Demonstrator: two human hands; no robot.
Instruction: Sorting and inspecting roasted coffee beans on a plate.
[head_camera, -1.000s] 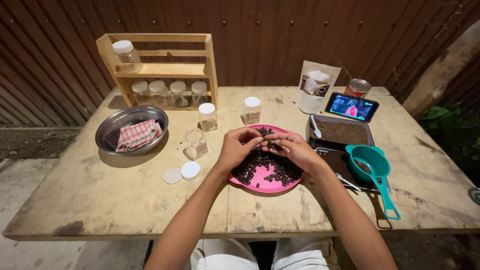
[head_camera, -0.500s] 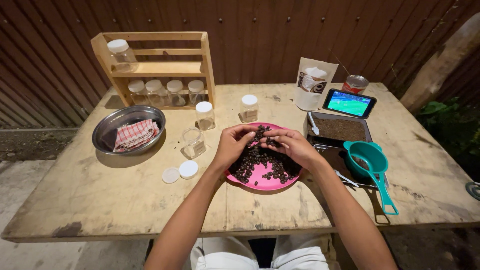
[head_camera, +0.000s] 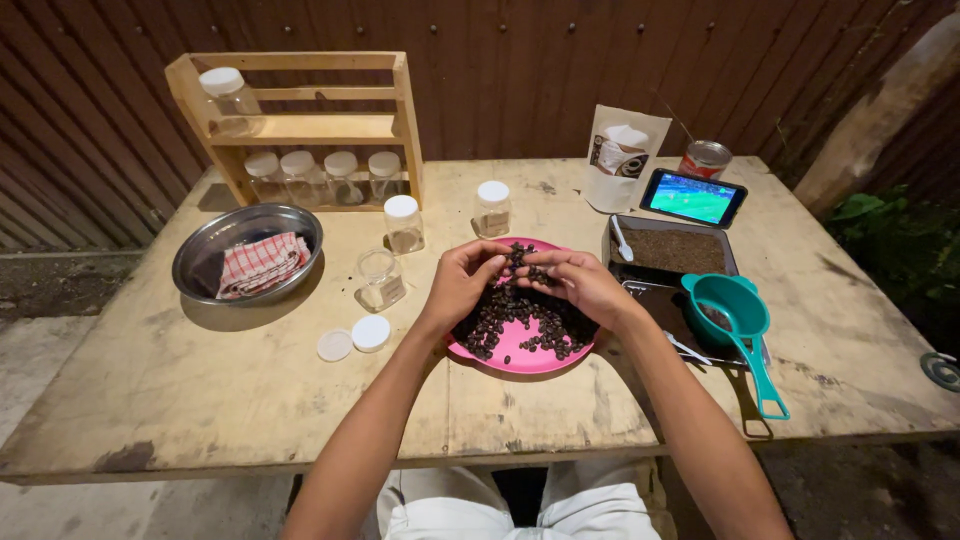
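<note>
Both my hands are over the pink plate (head_camera: 520, 352), which sits on the wooden table (head_camera: 180, 400) right in front of me, heaped with dark beans (head_camera: 505, 318). My left hand (head_camera: 462, 282) has its fingers curled in, pinching a few beans between the fingertips just above the pile. My right hand (head_camera: 578, 282) is cupped beside it, fingers bent over the far side of the heap and touching beans there; I cannot tell whether it really grasps any or only rests on them. The two hands nearly meet over the middle of the plate.

Just left of the plate stands an open glass jar (head_camera: 380, 279), and near it lie two white lids (head_camera: 353, 338) flat on the table. Behind the plate two capped jars (head_camera: 403, 222) stand upright. Farther left is a metal bowl (head_camera: 205, 252) with a red checked cloth (head_camera: 262, 264) in it, and behind that a wooden rack (head_camera: 300, 125) holding more jars. To my right is a dark tray (head_camera: 676, 250) with a white spoon on it, a teal strainer (head_camera: 738, 318) lying across its near edge, a phone (head_camera: 692, 197) with its screen lit, a paper pouch (head_camera: 622, 158) and a tin can (head_camera: 705, 158).
</note>
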